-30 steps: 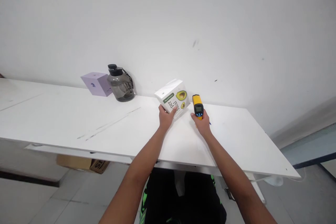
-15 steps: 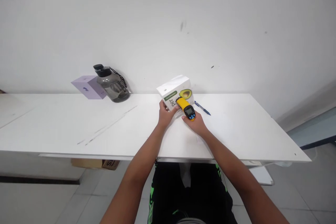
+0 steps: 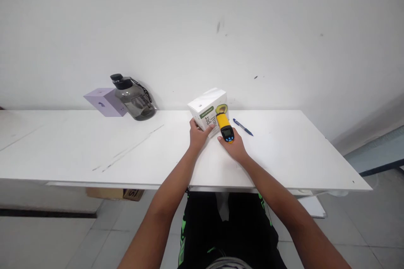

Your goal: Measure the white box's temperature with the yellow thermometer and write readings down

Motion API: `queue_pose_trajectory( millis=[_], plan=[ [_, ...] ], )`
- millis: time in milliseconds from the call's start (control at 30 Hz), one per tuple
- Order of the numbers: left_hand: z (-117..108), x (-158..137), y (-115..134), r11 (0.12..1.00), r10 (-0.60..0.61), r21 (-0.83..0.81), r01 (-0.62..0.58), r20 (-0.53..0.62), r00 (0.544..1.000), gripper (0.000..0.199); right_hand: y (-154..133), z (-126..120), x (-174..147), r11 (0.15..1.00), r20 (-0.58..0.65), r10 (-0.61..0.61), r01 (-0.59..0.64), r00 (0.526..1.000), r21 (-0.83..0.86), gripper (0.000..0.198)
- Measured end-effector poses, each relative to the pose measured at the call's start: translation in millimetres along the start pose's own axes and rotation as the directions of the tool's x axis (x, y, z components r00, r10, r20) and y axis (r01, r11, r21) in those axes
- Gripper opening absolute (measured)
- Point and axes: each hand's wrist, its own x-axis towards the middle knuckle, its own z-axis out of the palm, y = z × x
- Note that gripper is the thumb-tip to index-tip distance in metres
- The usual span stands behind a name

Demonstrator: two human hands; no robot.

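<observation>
At the left of the frame, a little above its middle height, you have a lilac box on the white table, near the wall. Just to the right of it, and partly in front of it, there is a grey see-through bottle with a black cap and a strap. Below these, in the lower left of the frame, a cardboard box shows under the table edge. Near the centre of the frame is the white carton, with an avocado picture and green label on its front. Your left hand holds its lower left part, the thumb on the front face and the other fingers bent around the side. Your right hand, slightly right of centre, is closed around the handle of the yellow-black handheld device; its small screen and blue buttons face you. The front end of this device covers part of the carton's front, but whether they touch, I cannot tell. Just beside it, to the right, a blue pen lies slantwise on the table.
</observation>
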Motion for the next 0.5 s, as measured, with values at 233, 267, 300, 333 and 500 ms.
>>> queue_pose_trajectory(
  millis=[233, 267, 300, 333, 500],
  plan=[
    [-6.6, 6.0, 1.2, 0.983, -0.068, 0.163, 0.085, -0.106, 0.992, 0.075, 7.4, -0.6, 6.1, 0.995, -0.167, 0.092, -0.097, 0.982, -0.02, 0.06],
    [-7.3, 6.1, 1.6, 0.981, -0.075, 0.171, 0.094, -0.11, 0.991, 0.075, 8.7, -0.5, 7.3, 0.992, -0.176, 0.124, -0.129, 0.977, -0.014, 0.063],
    [-7.7, 6.0, 2.0, 0.979, -0.086, 0.176, 0.105, -0.112, 0.99, 0.074, 9.9, -0.5, 8.3, 0.987, -0.182, 0.157, -0.161, 0.971, -0.005, 0.065],
    [-8.0, 5.7, 2.3, 0.977, -0.098, 0.18, 0.117, -0.113, 0.989, 0.074, 11.2, -0.4, 9.2, 0.982, -0.188, 0.185, -0.187, 0.965, 0.008, 0.066],
    [-7.2, 5.0, 2.1, 0.97, -0.129, 0.19, 0.152, -0.132, 0.983, 0.073, 16.5, -0.3, 11.6, 0.974, -0.219, 0.226, -0.213, 0.949, 0.083, 0.067]
  ],
)
